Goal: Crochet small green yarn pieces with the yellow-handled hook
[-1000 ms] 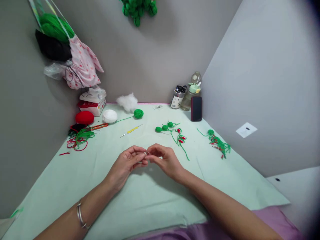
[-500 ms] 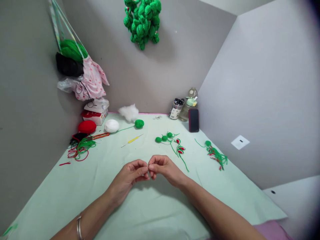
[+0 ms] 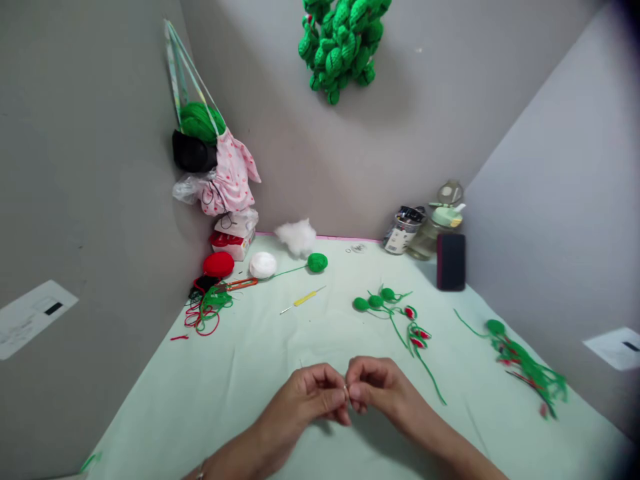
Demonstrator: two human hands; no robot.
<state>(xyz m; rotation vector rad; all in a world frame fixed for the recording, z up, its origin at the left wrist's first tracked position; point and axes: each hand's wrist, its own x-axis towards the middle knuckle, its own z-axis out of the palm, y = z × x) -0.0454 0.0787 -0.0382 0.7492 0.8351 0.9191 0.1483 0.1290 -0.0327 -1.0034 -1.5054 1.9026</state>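
1. Head view: left hand [image 3: 305,400] and right hand [image 3: 380,390] meet fingertip to fingertip low over the desk [image 3: 240,387].
2. Both hands are curled nearly closed, pinching a small metal ring [image 3: 346,393] between them (too small to identify further).
3. Finished pieces: 2 green crochet sprigs, one [image 3: 395,313] just beyond the hands, one [image 3: 520,357] well to the right.
4. Idle supplies: yellow crochet hook [image 3: 305,300], green yarn ball [image 3: 317,262], white yarn ball [image 3: 263,265], red yarn ball [image 3: 219,265].
5. Judgement: crochet is done; fitting the ring remains, and no sprig is attached yet.
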